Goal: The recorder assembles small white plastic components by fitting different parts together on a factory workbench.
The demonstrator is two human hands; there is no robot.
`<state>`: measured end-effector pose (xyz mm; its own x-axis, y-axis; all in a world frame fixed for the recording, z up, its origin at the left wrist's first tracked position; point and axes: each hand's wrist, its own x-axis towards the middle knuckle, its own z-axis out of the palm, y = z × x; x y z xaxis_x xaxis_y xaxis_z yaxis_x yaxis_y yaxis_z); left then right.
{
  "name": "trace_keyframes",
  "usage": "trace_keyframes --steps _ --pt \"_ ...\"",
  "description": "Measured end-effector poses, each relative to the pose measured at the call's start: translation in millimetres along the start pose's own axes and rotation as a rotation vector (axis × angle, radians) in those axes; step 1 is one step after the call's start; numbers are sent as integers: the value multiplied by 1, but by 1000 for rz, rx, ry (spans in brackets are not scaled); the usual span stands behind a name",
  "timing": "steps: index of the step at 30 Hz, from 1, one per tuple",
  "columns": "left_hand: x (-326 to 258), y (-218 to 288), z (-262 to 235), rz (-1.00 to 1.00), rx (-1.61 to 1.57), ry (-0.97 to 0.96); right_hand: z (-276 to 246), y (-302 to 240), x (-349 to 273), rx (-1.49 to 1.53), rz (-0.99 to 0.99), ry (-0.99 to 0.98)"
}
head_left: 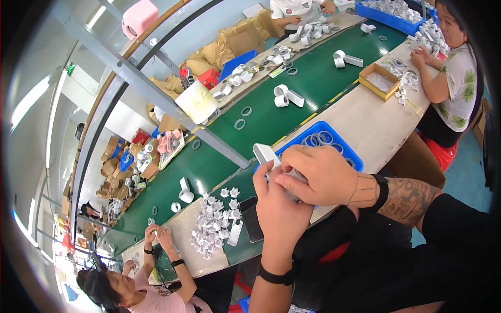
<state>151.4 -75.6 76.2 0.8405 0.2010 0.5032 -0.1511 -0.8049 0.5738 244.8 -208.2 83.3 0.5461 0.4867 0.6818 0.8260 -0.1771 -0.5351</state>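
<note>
Both of the person's hands meet over the near edge of the desk [365, 125], working on one white plastic part [265, 154]. The left hand [279, 206] rises from below with its fingers curled up around the lower portion of the part, thumb toward the conveyor. The right hand [321, 175] comes in from the right and lies over the left, fingers folded down and pressed against the part's body; only the part's upper rectangular end shows above the fingers, and the rest is hidden by both hands. A dark wristband sits on each wrist. Directly behind the hands stands a blue tray [342, 143] holding pale rings, its near wall partly covered by the right hand. To the left of the hands lies a dark phone [251, 219] flat on the desk, and beyond it a heap of small white parts [211, 227]. The green conveyor belt [261, 120] runs diagonally past the desk, carrying scattered white parts and loose rings. A co-worker's hands [159, 237] work at lower left near the belt; another seated co-worker [454, 78] at upper right handles small parts beside a cardboard box [379, 79]. A grey metal beam [151, 91] crosses above the belt.
</note>
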Motion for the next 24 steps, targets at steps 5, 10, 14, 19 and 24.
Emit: trace_keyframes --steps 5,10,14,19,24 --pt "1 -16 7 -4 166 -77 12 -11 1 -183 75 7" --pt "4 -36 23 101 251 -16 40 -6 16 -258 171 -26" --pt "7 -54 47 77 80 -11 53 21 6 -262 133 22" --pt "-12 -69 72 -2 -190 17 60 33 -18 -238 85 37" --pt "-22 -66 77 -26 12 59 54 36 -25 -308 201 -23"
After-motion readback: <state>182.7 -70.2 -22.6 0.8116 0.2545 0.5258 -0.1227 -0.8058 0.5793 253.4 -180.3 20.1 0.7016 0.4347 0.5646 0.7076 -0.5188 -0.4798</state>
